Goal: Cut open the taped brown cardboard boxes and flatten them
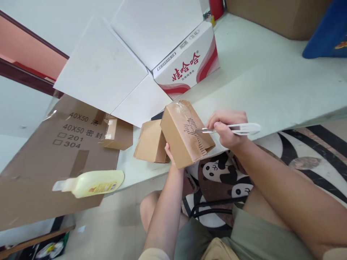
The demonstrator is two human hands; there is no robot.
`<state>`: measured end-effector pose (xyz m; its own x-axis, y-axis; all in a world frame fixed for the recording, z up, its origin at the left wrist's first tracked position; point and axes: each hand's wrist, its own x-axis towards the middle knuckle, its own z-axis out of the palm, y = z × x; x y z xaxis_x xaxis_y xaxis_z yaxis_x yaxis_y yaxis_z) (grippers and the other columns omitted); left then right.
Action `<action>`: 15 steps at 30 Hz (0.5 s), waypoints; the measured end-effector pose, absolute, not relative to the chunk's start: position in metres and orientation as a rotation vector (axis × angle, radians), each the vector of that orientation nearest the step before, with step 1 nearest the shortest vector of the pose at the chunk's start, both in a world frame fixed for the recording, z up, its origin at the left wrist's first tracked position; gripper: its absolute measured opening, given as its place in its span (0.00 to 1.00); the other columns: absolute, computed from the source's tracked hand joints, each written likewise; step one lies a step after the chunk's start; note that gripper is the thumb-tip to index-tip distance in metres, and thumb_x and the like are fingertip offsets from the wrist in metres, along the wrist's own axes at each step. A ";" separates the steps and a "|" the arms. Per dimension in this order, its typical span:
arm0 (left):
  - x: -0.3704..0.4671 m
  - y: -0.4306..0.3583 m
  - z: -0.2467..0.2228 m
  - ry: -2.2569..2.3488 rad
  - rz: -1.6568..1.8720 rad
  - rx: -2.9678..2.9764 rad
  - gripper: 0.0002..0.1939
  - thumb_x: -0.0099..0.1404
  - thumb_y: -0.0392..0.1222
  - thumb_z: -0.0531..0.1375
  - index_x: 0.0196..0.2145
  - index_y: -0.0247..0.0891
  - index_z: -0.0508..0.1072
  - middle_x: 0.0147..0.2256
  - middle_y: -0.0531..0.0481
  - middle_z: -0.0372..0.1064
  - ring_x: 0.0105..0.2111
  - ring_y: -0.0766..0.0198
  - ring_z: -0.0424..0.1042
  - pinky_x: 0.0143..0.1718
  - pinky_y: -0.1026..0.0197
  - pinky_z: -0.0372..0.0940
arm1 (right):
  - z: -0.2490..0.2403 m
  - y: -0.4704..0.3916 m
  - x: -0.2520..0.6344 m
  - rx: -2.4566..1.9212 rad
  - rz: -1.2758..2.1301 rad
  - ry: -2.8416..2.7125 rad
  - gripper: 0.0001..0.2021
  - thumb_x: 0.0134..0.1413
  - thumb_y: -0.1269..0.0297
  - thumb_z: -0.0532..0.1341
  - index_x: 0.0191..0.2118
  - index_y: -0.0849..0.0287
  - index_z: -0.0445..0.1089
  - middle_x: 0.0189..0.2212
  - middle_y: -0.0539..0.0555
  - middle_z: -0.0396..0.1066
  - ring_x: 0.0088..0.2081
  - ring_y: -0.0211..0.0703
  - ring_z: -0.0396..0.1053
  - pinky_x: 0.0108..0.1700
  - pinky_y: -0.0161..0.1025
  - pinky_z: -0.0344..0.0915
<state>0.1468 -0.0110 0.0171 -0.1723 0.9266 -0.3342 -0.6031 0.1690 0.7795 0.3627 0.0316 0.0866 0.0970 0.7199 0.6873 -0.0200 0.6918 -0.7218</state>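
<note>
A small brown cardboard box is tilted up near the table's front edge, with clear tape and torn, rough patches on its upper face. My left hand grips it from below and behind; most of those fingers are hidden by the box. In my right hand is a white-handled utility knife, my fingers closed round its front part. The knife's blade end meets the box's torn face. Just left of the held box, a second brown cardboard box rests on the table.
Another small carton and a pale yellow bottle lie at the left by a large printed cardboard sheet. A white box with red print stands behind, flaps spread. A blue object is at far right on the pale table.
</note>
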 end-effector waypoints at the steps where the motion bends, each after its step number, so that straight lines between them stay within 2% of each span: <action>1: 0.146 -0.011 0.016 1.043 1.428 0.412 0.35 0.57 0.68 0.56 0.53 0.42 0.75 0.52 0.44 0.75 0.62 0.41 0.65 0.58 0.43 0.63 | 0.086 0.031 0.364 -0.627 0.581 -1.433 0.12 0.51 0.65 0.54 0.19 0.53 0.65 0.18 0.50 0.70 0.20 0.41 0.66 0.26 0.41 0.62; 8: 0.146 -0.010 0.014 1.004 1.465 0.419 0.35 0.57 0.68 0.55 0.54 0.43 0.75 0.53 0.45 0.75 0.62 0.40 0.63 0.60 0.43 0.62 | 0.084 0.032 0.365 -0.520 0.565 -1.708 0.08 0.52 0.66 0.54 0.24 0.53 0.66 0.22 0.50 0.72 0.22 0.39 0.66 0.27 0.38 0.62; 12: 0.147 -0.009 0.014 0.973 1.476 0.422 0.35 0.58 0.68 0.53 0.54 0.44 0.75 0.53 0.46 0.75 0.62 0.40 0.64 0.59 0.42 0.62 | 0.084 0.031 0.360 -0.435 0.670 -1.654 0.10 0.52 0.67 0.54 0.22 0.54 0.65 0.19 0.49 0.70 0.20 0.37 0.64 0.25 0.37 0.61; 15: 0.146 -0.010 0.014 0.979 1.477 0.400 0.33 0.58 0.67 0.54 0.50 0.43 0.76 0.49 0.45 0.77 0.61 0.41 0.65 0.58 0.42 0.63 | 0.086 0.030 0.360 -0.430 0.820 -1.540 0.12 0.50 0.68 0.53 0.18 0.55 0.65 0.16 0.49 0.70 0.18 0.37 0.63 0.22 0.37 0.59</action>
<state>0.1455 -0.0097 0.0142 -0.1827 0.9362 -0.3002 -0.6413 0.1180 0.7581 0.3601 0.0300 0.0856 -0.1545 0.6957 0.7015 -0.1939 0.6749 -0.7120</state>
